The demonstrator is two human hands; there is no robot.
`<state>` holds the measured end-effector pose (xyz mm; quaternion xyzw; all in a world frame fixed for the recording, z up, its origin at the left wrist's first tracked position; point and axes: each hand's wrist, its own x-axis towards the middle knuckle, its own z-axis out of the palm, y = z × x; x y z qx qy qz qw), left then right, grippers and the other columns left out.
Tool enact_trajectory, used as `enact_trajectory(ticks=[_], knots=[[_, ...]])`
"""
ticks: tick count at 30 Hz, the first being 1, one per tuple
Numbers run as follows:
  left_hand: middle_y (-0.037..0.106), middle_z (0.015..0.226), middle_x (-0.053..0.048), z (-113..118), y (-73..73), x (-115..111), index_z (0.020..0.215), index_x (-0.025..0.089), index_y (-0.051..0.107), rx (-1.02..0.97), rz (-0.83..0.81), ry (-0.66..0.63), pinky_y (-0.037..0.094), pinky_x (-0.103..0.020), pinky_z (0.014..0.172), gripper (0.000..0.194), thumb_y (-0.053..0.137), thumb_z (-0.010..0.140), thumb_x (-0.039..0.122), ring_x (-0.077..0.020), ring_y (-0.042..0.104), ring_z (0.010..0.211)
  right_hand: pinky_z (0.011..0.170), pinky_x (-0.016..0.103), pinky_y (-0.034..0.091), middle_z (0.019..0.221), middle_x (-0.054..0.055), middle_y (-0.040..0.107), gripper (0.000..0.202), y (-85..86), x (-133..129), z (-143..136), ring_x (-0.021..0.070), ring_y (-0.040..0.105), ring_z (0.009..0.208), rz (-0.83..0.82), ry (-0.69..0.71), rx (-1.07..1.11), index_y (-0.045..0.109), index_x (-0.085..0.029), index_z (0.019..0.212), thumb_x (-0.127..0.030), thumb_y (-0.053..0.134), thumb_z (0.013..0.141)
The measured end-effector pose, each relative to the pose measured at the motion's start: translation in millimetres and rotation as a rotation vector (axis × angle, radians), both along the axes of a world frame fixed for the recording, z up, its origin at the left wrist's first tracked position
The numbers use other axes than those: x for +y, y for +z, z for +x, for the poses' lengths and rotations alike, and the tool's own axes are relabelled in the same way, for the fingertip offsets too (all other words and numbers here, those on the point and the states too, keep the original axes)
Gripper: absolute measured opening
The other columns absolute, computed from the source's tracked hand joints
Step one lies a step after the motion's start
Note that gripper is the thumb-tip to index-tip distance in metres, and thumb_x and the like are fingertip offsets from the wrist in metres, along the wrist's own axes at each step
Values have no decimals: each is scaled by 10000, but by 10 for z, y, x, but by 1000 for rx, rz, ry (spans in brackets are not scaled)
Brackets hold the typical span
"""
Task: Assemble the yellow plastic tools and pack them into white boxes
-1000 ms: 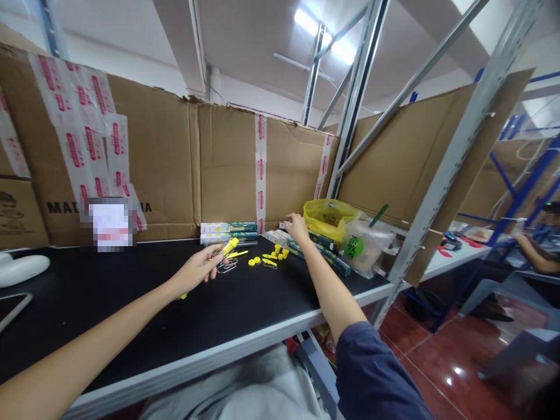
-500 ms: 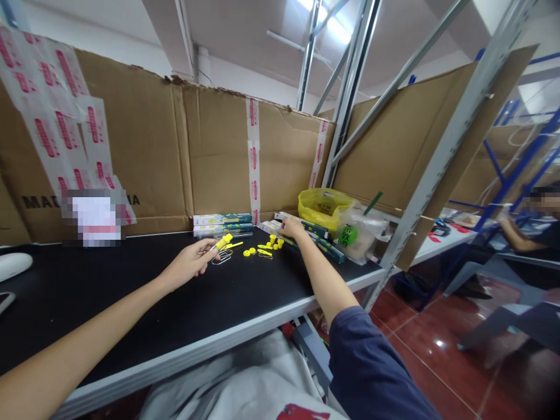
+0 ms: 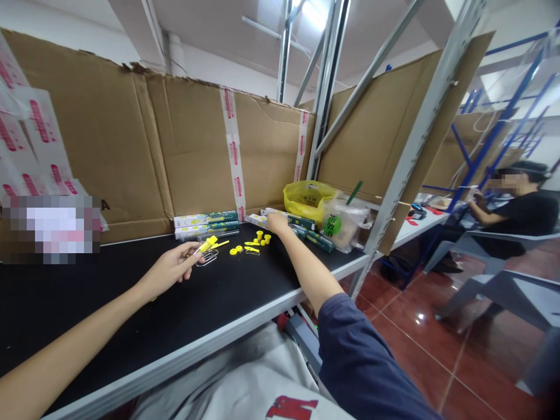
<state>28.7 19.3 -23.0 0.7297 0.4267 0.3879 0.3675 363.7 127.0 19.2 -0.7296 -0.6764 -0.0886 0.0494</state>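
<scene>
While left hand (image 3: 174, 263) grips yellow-ended clear tube (image 3: 205, 245), right hand (image 3: 277, 223) reaches among boxes (image 3: 306, 223), grip unclear.

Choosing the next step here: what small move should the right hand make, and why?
Probably firm up the grip of the right hand on one slim box before any lift: the hand is down among several boxes lying close together, and its fingertips are hard to make out. The left hand holds a yellow-ended piece, so seems less free.
</scene>
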Motion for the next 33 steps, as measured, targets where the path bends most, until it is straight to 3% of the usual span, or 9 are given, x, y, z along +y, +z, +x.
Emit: enact_trajectory(ticks=[6, 12, 14, 17, 21, 27, 33], knots=[[724, 944, -73, 3, 14, -28, 1261, 170, 565, 11, 0, -21, 414, -226, 435, 614, 619, 810, 582, -102, 525, 519, 951, 347, 493, 1292, 190, 657, 416, -15, -10, -12, 296, 619, 1211, -52, -28, 13, 646, -125, 1256, -290, 656, 874], [728, 946, -81, 27, 23, -51, 1258, 165, 558, 1, -27, -27, 414, -233, 429, 630, 639, 789, 577, -107, 531, 514, 955, 338, 471, 1281, 189, 651, 579, 5, -7, 30, 292, 605, 1194, 52, -20, 12, 652, -127, 1240, -573, 609, 873], [724, 955, -82, 28, 25, -55, 1259, 164, 555, 5, -23, -37, 410, -231, 431, 628, 629, 797, 583, -105, 531, 518, 970, 343, 453, 1305, 188, 630, 531, 11, -2, 75, 293, 574, 1218, 111, -45, 8, 653, -130, 1235, -536, 590, 898], [717, 963, -82, 27, 26, -56, 1262, 161, 554, 8, -13, -46, 406, -227, 437, 628, 612, 809, 593, -101, 531, 521, 1011, 393, 407, 1405, 212, 540, 411, 18, 6, 191, 309, 469, 1312, 226, -134, 6, 591, -111, 1308, -329, 452, 988], [721, 966, -84, 28, 24, -51, 1260, 168, 562, 5, -20, -50, 408, -228, 444, 630, 625, 798, 591, -103, 539, 521, 1028, 437, 366, 1385, 224, 548, 405, 5, 29, 377, 321, 442, 1320, 272, -244, 23, 588, -101, 1302, -104, 385, 951], [713, 936, -77, 28, 34, -55, 1265, 172, 561, -21, -20, -50, 407, -229, 439, 629, 627, 797, 587, -111, 541, 520, 1023, 443, 364, 1315, 220, 583, 397, -49, 41, 458, 317, 473, 1268, 255, -269, 40, 640, -96, 1219, -49, 367, 934], [710, 940, -77, 27, 50, -35, 1250, 161, 565, -38, 7, -27, 417, -227, 437, 596, 628, 807, 554, -102, 534, 514, 980, 383, 406, 1299, 232, 543, 370, 59, -51, 354, 309, 504, 1204, 320, -221, 49, 588, -80, 1256, -75, 375, 954]])
